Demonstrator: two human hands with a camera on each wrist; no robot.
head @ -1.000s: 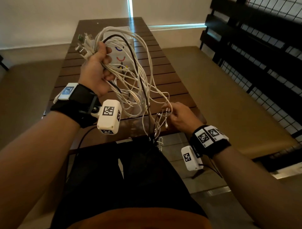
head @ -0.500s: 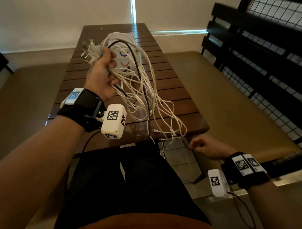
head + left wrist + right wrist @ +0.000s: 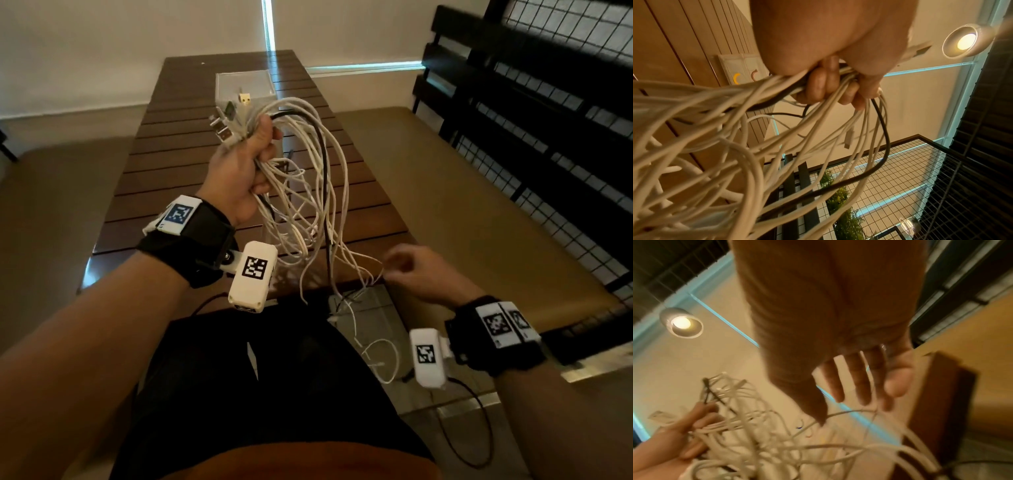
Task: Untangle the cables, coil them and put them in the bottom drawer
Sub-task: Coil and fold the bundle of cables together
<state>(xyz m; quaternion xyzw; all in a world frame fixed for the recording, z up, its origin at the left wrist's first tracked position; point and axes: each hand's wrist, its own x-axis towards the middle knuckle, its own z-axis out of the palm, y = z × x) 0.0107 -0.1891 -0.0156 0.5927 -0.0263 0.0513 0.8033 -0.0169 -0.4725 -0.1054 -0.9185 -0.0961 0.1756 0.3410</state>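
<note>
Left hand (image 3: 239, 168) raised, fist round tangled cables (image 3: 308, 192)

Two hands show: the left hand (image 3: 241, 171) and the right hand (image 3: 416, 270). The cables (image 3: 308, 192) form one tangled bundle: one black cable (image 3: 323, 164) among many white ones, too knotted to count. About five connector ends (image 3: 227, 120) stick up. One table (image 3: 171, 144) carries one white box (image 3: 239, 82).
</note>
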